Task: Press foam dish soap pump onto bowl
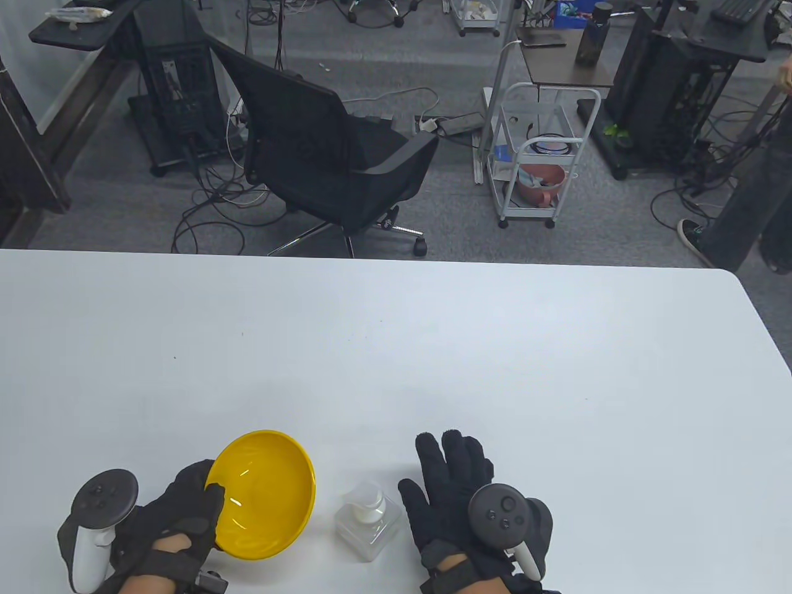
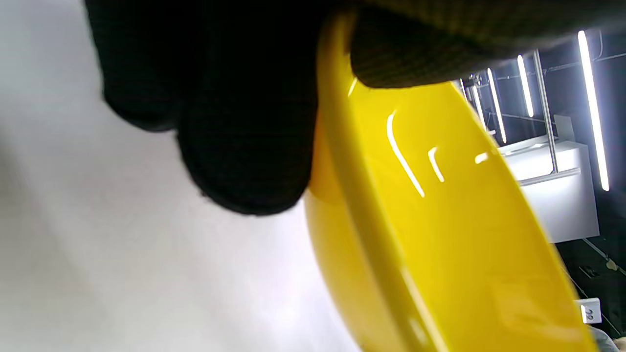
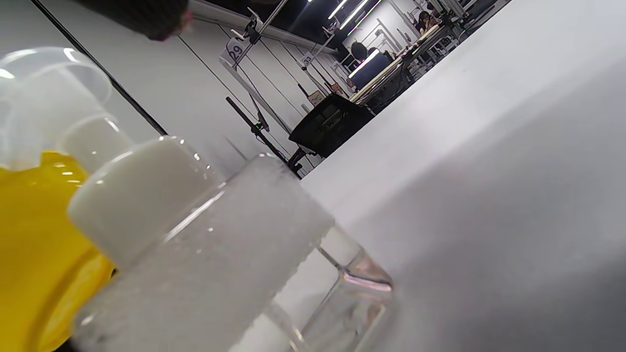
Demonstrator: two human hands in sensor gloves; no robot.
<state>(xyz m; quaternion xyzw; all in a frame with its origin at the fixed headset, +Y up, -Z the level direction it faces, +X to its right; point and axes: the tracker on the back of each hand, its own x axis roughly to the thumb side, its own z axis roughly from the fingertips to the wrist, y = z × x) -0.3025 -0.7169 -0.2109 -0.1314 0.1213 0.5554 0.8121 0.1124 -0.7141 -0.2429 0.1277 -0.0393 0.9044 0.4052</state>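
The left hand (image 1: 170, 513) has its grip on the yellow bowl (image 1: 266, 495): the black knitted fingers (image 2: 244, 146) curl behind the outside wall while the thumb (image 2: 415, 54) presses over the rim from the inside. The bowl is tipped up on edge, its glossy hollow facing toward the soap bottle (image 1: 369, 518) just beside it on the right. It is smooth, hard-looking plastic, round and shallow, with streaks of ceiling light glinting off the inner curve.

The right hand (image 1: 458, 501) holds nothing. It lies palm down with the fingers stretched out and slightly spread, its grip wide, just to the right of the bottle; whether the thumb touches the bottle I cannot tell.

The bottle stands upright on the worktop (image 1: 433, 346) between the two hands, near the front edge. It is a squat, square-shouldered block of clear plastic with thick transparent walls, a white round collar and a white pump head (image 3: 132, 195) on top. From the right wrist view a frosted, pebbly white mass shows through the clear body, and the yellow of the bowl shows right behind the pump.

The worktop is matt white with a rounded far corner. Each hand carries a grey, rounded tracker (image 1: 504, 516) with a white handle on its back.
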